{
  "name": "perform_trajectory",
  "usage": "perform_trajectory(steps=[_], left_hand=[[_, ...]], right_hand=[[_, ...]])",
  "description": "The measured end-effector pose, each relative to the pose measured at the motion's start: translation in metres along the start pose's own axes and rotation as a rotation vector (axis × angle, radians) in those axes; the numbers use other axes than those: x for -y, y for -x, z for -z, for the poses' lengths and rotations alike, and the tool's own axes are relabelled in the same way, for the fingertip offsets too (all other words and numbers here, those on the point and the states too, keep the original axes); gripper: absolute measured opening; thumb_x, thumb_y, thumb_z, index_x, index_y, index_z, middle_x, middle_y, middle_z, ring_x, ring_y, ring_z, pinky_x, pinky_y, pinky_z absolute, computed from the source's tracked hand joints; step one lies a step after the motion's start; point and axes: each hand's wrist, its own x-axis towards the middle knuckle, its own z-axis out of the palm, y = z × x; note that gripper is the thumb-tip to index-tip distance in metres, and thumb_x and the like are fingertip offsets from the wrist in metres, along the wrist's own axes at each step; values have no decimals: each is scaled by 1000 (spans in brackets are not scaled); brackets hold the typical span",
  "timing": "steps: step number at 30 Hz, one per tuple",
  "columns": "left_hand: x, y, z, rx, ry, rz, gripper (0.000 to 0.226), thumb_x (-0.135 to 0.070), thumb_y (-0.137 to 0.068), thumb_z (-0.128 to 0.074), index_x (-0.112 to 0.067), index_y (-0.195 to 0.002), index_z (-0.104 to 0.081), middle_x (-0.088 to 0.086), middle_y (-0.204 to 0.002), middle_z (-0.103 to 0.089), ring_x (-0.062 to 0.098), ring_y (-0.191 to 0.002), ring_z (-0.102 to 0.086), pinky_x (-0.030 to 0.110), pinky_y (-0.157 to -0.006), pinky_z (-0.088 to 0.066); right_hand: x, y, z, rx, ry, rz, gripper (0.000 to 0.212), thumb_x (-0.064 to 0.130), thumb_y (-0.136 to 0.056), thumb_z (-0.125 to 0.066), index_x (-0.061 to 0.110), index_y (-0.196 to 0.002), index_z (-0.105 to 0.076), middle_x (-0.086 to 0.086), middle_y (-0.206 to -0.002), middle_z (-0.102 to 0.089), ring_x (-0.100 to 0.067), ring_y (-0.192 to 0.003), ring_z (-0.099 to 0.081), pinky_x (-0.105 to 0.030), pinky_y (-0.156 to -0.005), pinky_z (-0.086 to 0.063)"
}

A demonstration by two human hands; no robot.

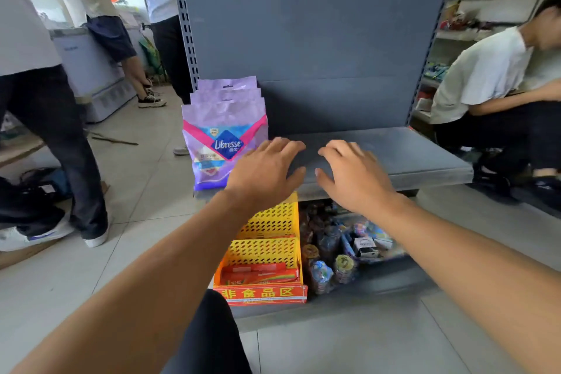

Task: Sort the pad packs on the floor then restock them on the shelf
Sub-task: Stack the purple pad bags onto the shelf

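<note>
Three purple Libresse pad packs [225, 133] stand upright in a row, one behind another, at the left end of the grey shelf [425, 158]. My left hand [264, 173] hovers just right of the front pack, fingers spread and relaxed, holding nothing. My right hand [352, 174] is beside it over the shelf's front edge, also empty with fingers loosely spread. No pad packs show on the floor.
Below the shelf sit a yellow perforated basket [267, 240] with red packets and a pile of small toys [340, 252]. People stand on the tiled floor at the left [45, 100]. Another person crouches at the right [491, 94] by more shelving.
</note>
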Motion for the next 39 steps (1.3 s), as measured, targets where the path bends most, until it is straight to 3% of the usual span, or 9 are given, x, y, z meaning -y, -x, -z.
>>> perform_trajectory(steps=[7, 13, 17, 21, 27, 31, 34, 36, 39], left_hand=[[-160, -64, -59, 270, 51, -110, 47, -44, -94, -47, -25, -137, -44, 2, -138, -47, 26, -128, -44, 41, -96, -42], [-349, -94, -128, 470, 147, -324, 47, -43, -95, -46, -24, -138, -42, 5, -139, -46, 29, -126, -46, 42, -94, -41], [-434, -105, -181, 575, 189, -447, 46, -46, -95, -46, -25, -136, -42, 4, -137, -48, 28, -122, -49, 42, -96, -45], [-488, -111, -262, 701, 213, -494, 45, -46, -96, -46, -26, -136, -43, 4, -137, -48, 26, -123, -49, 41, -100, -43], [-559, -107, -434, 912, 298, -504, 47, -46, -96, -48, -25, -138, -42, 1, -138, -50, 19, -121, -52, 30, -90, -45], [-602, -84, -547, 1026, 404, -431, 48, -42, -95, -54, -19, -137, -43, 5, -134, -52, 18, -116, -55, 27, -79, -45], [-617, -62, -624, 1059, 452, -378, 51, -40, -92, -57, -20, -137, -43, 8, -132, -49, 23, -116, -55, 34, -90, -50], [-619, -49, -662, 1056, 476, -335, 54, -42, -89, -60, -20, -136, -42, 8, -134, -47, 26, -117, -54, 44, -95, -51], [-614, -39, -696, 1102, 552, -211, 67, -43, -88, -63, -20, -143, -33, 7, -141, -42, 28, -124, -51, 46, -97, -50]], right_hand=[[-144, 105, 37, 160, -13, -305, 35, 38, -91, -53, 12, -114, -57, -10, -111, -57, -34, -108, -56, -47, -86, -48], [-274, 248, 68, 248, 18, -712, 44, 41, -93, -49, 17, -130, -49, -9, -128, -53, -33, -117, -53, -40, -92, -46], [-338, 327, 58, 241, -66, -953, 44, 36, -93, -52, 18, -133, -49, -11, -126, -55, -34, -115, -55, -40, -93, -47], [-386, 385, 9, 294, -202, -1204, 30, 31, -93, -53, 13, -117, -55, -7, -100, -64, -33, -103, -61, -33, -75, -43], [-451, 464, -112, 295, -338, -1508, 46, 30, -95, -54, 11, -136, -43, -14, -136, -52, -31, -123, -50, -33, -93, -41], [-496, 509, -190, 269, -419, -1695, 49, 29, -95, -57, 11, -138, -41, -14, -137, -51, -31, -121, -52, -33, -93, -43], [-524, 537, -243, 191, -480, -1802, 52, 32, -93, -60, 14, -138, -39, -12, -137, -52, -30, -118, -55, -37, -94, -50], [-535, 551, -272, 101, -538, -1873, 56, 33, -91, -63, 17, -139, -38, -8, -137, -52, -27, -117, -57, -36, -89, -52], [-541, 561, -298, -6, -601, -1933, 55, 33, -91, -66, 19, -137, -39, 0, -128, -55, -17, -107, -59, -23, -68, -52]])
